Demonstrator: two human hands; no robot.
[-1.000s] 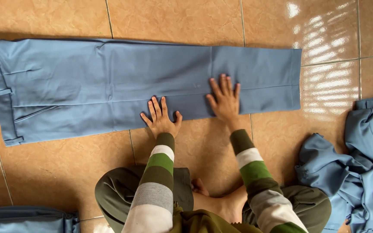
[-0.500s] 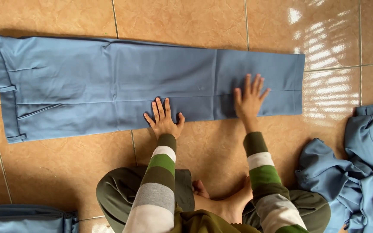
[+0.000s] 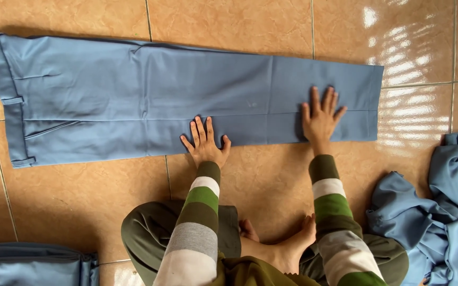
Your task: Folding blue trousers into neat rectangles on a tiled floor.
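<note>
A: Where are the hands?

B: Both lie flat, fingers spread, gripping nothing. The left hand (image 3: 206,146) presses the near edge of the long blue woven-cotton trousers (image 3: 149,98), folded leg on leg across the glossy tan tiled floor (image 3: 229,21); the right hand (image 3: 320,119) sits near the hem.

A: How to do it well?

B: Probably press evenly outward; the smooth cloth creases readily.
</note>
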